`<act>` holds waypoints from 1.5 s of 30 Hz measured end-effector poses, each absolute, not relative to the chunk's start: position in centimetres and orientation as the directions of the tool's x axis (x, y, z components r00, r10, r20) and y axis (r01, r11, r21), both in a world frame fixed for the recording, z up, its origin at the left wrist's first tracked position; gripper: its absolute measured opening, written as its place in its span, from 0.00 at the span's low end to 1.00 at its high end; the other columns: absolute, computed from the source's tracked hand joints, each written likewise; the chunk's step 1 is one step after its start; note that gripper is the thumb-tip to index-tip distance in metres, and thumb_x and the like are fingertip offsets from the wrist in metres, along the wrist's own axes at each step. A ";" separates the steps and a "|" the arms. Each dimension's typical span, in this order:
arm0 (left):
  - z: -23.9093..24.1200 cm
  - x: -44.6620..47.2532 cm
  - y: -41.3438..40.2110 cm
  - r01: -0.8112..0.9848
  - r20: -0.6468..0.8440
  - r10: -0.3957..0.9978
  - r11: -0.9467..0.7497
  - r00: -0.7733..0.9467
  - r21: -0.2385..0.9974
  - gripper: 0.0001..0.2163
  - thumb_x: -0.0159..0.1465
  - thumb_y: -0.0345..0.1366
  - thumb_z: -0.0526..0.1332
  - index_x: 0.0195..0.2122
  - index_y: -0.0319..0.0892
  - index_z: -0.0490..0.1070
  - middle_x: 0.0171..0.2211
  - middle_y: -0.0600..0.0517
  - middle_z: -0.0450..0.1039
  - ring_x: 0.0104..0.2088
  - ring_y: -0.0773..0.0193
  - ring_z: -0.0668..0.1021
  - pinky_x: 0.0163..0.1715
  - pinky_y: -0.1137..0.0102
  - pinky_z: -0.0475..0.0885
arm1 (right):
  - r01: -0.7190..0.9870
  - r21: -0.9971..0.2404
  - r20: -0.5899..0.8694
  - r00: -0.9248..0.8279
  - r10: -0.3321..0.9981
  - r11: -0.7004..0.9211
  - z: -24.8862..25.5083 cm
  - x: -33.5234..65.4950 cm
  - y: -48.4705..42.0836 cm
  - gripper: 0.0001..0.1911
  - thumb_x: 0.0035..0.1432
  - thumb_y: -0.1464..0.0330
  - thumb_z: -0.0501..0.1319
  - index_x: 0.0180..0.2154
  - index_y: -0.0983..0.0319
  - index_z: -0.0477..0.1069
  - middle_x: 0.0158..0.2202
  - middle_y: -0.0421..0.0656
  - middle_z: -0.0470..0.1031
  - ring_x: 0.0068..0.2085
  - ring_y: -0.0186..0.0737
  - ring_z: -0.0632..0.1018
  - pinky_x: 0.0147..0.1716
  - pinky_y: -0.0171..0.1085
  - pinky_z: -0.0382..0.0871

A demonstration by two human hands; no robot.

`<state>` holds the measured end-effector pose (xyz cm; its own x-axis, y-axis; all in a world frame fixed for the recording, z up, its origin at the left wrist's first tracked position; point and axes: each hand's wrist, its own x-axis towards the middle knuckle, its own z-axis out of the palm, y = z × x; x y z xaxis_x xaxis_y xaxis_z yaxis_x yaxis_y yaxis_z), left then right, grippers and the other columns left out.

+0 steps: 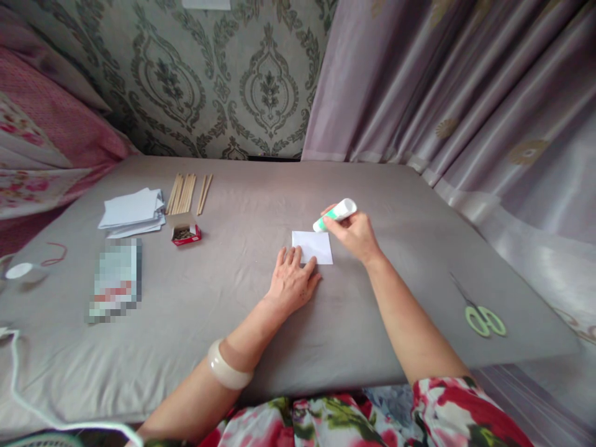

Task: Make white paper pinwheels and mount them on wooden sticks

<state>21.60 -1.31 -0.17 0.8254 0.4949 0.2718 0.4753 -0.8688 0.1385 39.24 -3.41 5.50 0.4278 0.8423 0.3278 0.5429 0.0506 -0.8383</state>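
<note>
A small white paper rectangle [317, 247] lies on the grey cloth in front of me. My left hand [292, 280] rests on its lower left part, fingers stretched out and pressing it flat. In my right hand [356, 234] is a white and green glue stick [343, 210], held tilted with its lower end at the paper's upper right edge. Whether that end touches the paper I cannot tell. My right fingers wrap round the glue stick, and its tip is partly hidden from this angle.
Scissors [484, 320] with light green handles lie at the right. To the left are a stack of white paper [131, 209], several wooden sticks [182, 194], an open red box [186, 234] of small pieces, a blurred packet [116, 279] and a white cable [28, 406].
</note>
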 end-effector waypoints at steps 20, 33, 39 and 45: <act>0.6 22.3 0.7 0.001 0.384 0.873 -0.402 0.301 0.915 0.15 0.53 0.42 0.67 0.40 0.43 0.74 0.40 0.49 0.75 0.45 0.58 0.75 0.48 0.64 0.66 | -0.933 -0.355 -0.370 0.081 0.925 -0.060 2.8 32.3 -5.0 0.14 0.66 0.64 0.52 0.33 0.63 0.72 0.28 0.43 0.80 0.30 0.35 0.80 0.30 0.32 0.76; 2.3 21.2 1.6 -0.003 0.381 0.875 -0.399 0.299 0.917 0.10 0.55 0.41 0.66 0.34 0.40 0.74 0.32 0.51 0.73 0.36 0.63 0.74 0.41 0.69 0.67 | -0.414 -0.809 -0.509 0.134 0.851 -0.418 3.2 34.7 -6.0 0.14 0.59 0.60 0.59 0.37 0.65 0.71 0.27 0.47 0.79 0.21 0.34 0.77 0.12 0.27 0.63; 2.4 19.8 4.6 0.056 0.362 0.921 -0.373 0.144 0.926 0.12 0.53 0.41 0.66 0.35 0.39 0.74 0.30 0.51 0.74 0.33 0.64 0.74 0.39 0.68 0.67 | 0.088 -0.964 -0.183 0.475 0.861 -0.253 1.4 38.5 -5.3 0.07 0.52 0.67 0.64 0.27 0.65 0.71 0.19 0.39 0.73 0.18 0.28 0.70 0.15 0.26 0.61; 3.2 16.8 7.5 0.159 0.413 0.904 -0.427 0.114 0.890 0.14 0.51 0.43 0.65 0.35 0.40 0.75 0.30 0.51 0.75 0.31 0.64 0.74 0.35 0.69 0.69 | 0.589 -0.787 0.106 0.423 0.900 -0.184 0.8 40.4 -5.3 0.05 0.53 0.72 0.59 0.31 0.62 0.75 0.28 0.42 0.78 0.29 0.36 0.78 0.32 0.34 0.69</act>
<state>16.84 7.51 3.21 0.1138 0.9036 0.4130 0.1586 -0.4269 0.8903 40.42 -5.28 0.79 0.4233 0.8997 0.1064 0.5893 -0.1843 -0.7866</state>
